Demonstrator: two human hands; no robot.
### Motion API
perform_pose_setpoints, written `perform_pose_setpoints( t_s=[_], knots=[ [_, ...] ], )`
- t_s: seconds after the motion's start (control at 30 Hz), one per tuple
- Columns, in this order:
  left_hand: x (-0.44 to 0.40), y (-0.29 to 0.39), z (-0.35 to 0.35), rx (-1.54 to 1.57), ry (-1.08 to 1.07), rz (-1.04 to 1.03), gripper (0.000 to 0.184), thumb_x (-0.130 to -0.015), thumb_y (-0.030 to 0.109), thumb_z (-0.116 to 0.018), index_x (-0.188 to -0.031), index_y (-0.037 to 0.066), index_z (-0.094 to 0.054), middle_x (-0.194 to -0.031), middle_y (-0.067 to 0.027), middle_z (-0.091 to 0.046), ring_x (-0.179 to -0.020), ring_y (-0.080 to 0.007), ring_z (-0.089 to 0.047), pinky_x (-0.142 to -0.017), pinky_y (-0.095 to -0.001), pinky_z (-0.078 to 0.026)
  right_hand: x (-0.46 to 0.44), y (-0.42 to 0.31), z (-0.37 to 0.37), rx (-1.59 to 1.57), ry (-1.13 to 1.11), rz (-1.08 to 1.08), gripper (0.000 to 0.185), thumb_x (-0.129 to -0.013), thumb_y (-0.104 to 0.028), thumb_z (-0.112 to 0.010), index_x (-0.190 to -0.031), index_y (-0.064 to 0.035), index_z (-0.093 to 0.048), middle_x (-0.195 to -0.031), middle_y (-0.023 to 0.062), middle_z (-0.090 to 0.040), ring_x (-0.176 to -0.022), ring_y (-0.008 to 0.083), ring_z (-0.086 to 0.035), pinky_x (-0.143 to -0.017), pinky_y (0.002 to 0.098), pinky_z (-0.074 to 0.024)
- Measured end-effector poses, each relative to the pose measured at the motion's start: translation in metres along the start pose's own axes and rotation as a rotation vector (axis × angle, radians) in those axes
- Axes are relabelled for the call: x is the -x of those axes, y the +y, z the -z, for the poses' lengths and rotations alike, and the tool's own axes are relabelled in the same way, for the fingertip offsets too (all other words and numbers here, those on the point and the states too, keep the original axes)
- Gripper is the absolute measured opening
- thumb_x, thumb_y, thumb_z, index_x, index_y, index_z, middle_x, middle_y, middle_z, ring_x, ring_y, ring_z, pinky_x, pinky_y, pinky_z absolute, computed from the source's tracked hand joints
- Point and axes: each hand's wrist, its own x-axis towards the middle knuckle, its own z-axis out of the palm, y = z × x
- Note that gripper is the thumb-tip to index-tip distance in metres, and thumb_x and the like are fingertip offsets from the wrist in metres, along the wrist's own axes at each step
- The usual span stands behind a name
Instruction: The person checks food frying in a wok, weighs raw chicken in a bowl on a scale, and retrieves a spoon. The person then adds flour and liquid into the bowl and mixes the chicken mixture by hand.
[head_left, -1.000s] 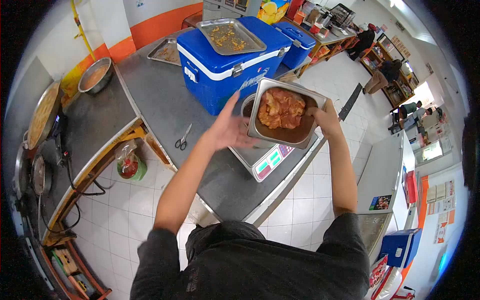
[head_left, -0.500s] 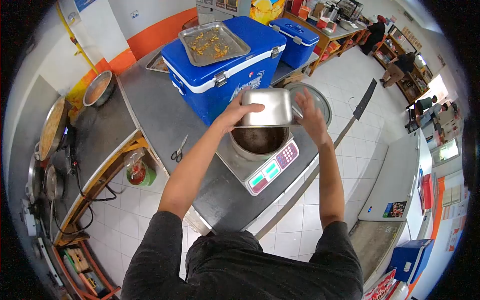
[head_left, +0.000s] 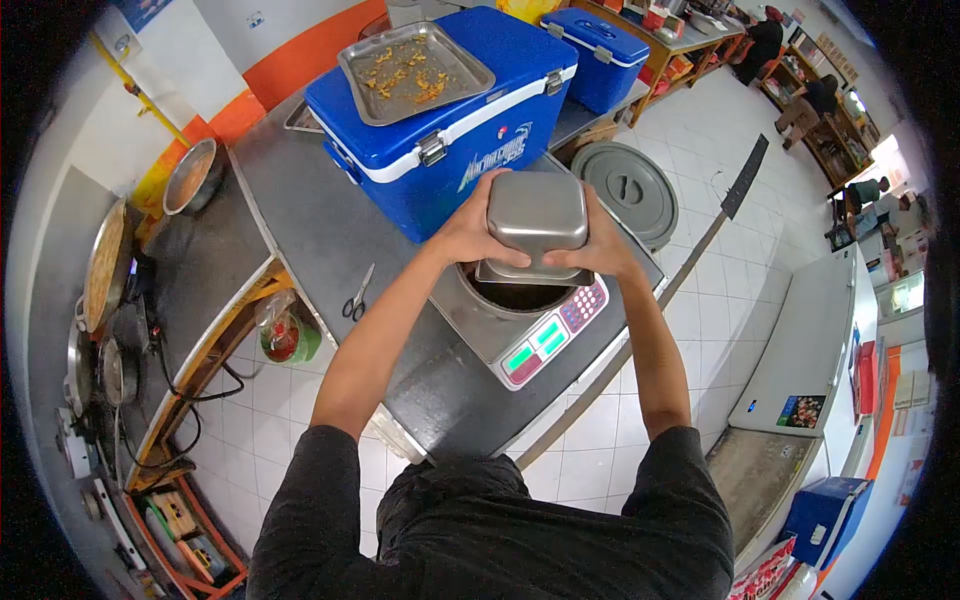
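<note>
A deep rectangular steel pan is tipped over a round metal pot, its bottom facing up toward me. My left hand is closed on the pan's left side, thumb across its wall. On the opposite side, my right hand grips the pan with its thumb at the near edge. The pot stands on a digital scale with lit green displays and a keypad. What lies inside the pan is hidden, and the pot's inside is mostly covered by it.
Behind the scale stands a large blue cooler bearing a metal tray with yellowish bits. Scissors lie left on the dark table. A grey round lid is to the right. Several people are at the far right.
My right hand has moved from open beside the pan to gripping its right side. The pan has tilted further, so its bottom shows more and it covers more of the pot.
</note>
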Motion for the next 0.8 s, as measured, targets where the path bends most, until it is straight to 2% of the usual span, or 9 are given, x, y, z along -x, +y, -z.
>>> perform_pose_setpoints(
  t_s=[0.1, 0.33, 0.37, 0.43, 0.47, 0.57, 0.63, 0.73, 0.8],
  knots=[
    [-0.002, 0.003, -0.001, 0.085, 0.014, -0.102, 0.118, -0.042, 0.026, -0.09, -0.136, 0.006, -0.021, -0.127, -0.0157, -0.043, -0.122, -0.0289, -0.039, -0.103, -0.0356, -0.031, 0.002, -0.003, 0.0, -0.03, 0.076, 0.043, 0.11, -0.047, -0.04, -0.085, -0.133, -0.0008, -0.029, -0.124, 0.0182, -0.045, -0.119, 0.03, -0.043, -0.1, 0.0377, -0.0322],
    [0.0, 0.0, 0.001, 0.052, 0.017, -0.096, 0.115, -0.043, 0.026, -0.09, -0.135, 0.006, -0.023, -0.126, -0.015, -0.043, -0.121, -0.0289, -0.04, -0.103, -0.0364, -0.031, -0.001, -0.003, 0.001, 0.067, 0.026, 0.008, 0.106, -0.051, -0.038, -0.083, -0.133, -0.0007, -0.028, -0.124, 0.0183, -0.045, -0.118, 0.0287, -0.044, -0.099, 0.0373, -0.0332],
    [-0.003, -0.001, 0.002, 0.056, 0.017, -0.09, 0.115, -0.043, 0.026, -0.09, -0.135, 0.006, -0.023, -0.126, -0.015, -0.043, -0.121, -0.0289, -0.04, -0.103, -0.0364, -0.031, -0.002, -0.004, 0.004, 0.085, 0.037, 0.059, 0.105, -0.052, -0.037, -0.083, -0.133, -0.0005, -0.029, -0.123, 0.0182, -0.045, -0.116, 0.0287, -0.045, -0.098, 0.0373, -0.0343],
    [-0.006, 0.008, 0.006, 0.084, 0.052, -0.204, 0.113, -0.043, 0.025, -0.09, -0.134, 0.006, -0.025, -0.125, -0.0147, -0.043, -0.12, -0.0285, -0.041, -0.102, -0.0366, -0.032, -0.004, -0.017, 0.009, 0.093, 0.041, 0.097, 0.104, -0.052, -0.037, -0.083, -0.133, -0.0003, -0.029, -0.122, 0.018, -0.046, -0.114, 0.0287, -0.046, -0.097, 0.0374, -0.0354],
    [-0.002, 0.04, 0.015, 0.067, 0.027, -0.176, 0.112, -0.043, 0.023, -0.09, -0.133, 0.007, -0.026, -0.124, -0.0142, -0.044, -0.119, -0.0281, -0.042, -0.101, -0.0364, -0.033, -0.005, -0.028, 0.012, 0.026, 0.063, 0.106, 0.105, -0.051, -0.038, -0.083, -0.132, 0.0009, -0.029, -0.121, 0.0193, -0.047, -0.114, 0.0311, -0.047, -0.097, 0.0386, -0.0354],
    [0.008, 0.05, 0.012, 0.076, 0.061, -0.262, 0.114, -0.042, 0.02, -0.089, -0.134, 0.008, -0.023, -0.124, -0.0144, -0.045, -0.119, -0.0283, -0.042, -0.101, -0.0364, -0.033, 0.003, -0.037, 0.006, -0.091, 0.138, 0.168, 0.109, -0.048, -0.038, -0.084, -0.132, 0.0029, -0.028, -0.121, 0.0212, -0.048, -0.114, 0.035, -0.048, -0.098, 0.0415, -0.0356],
    [0.022, 0.005, -0.002, 0.041, 0.027, -0.198, 0.116, -0.042, 0.02, -0.089, -0.135, 0.007, -0.021, -0.125, -0.0145, -0.044, -0.12, -0.0285, -0.041, -0.102, -0.0365, -0.032, 0.014, -0.001, -0.012, 0.199, 0.011, 0.085, 0.111, -0.049, -0.038, -0.085, -0.134, 0.002, -0.026, -0.126, 0.0208, -0.043, -0.118, 0.0316, -0.045, -0.1, 0.0386, -0.0334],
    [0.014, 0.003, 0.002, 0.026, 0.018, -0.155, 0.119, -0.041, 0.02, -0.089, -0.136, 0.005, -0.019, -0.127, -0.0147, -0.042, -0.123, -0.0289, -0.038, -0.104, -0.0361, -0.029, 0.002, -0.001, -0.007, 0.168, 0.042, 0.126, 0.113, -0.048, -0.04, -0.086, -0.134, 0.0019, -0.026, -0.128, 0.0206, -0.043, -0.12, 0.0323, -0.043, -0.101, 0.0387, -0.0328],
    [0.026, 0.009, -0.008, 0.111, 0.015, -0.114, 0.118, -0.041, 0.02, -0.089, -0.136, 0.005, -0.02, -0.127, -0.0146, -0.042, -0.123, -0.0289, -0.038, -0.103, -0.0359, -0.029, 0.012, -0.023, 0.0, 0.026, -0.028, 0.029, 0.113, -0.048, -0.041, -0.086, -0.134, 0.001, -0.026, -0.128, 0.0195, -0.043, -0.122, 0.033, -0.041, -0.102, 0.039, -0.0317]
  ],
)
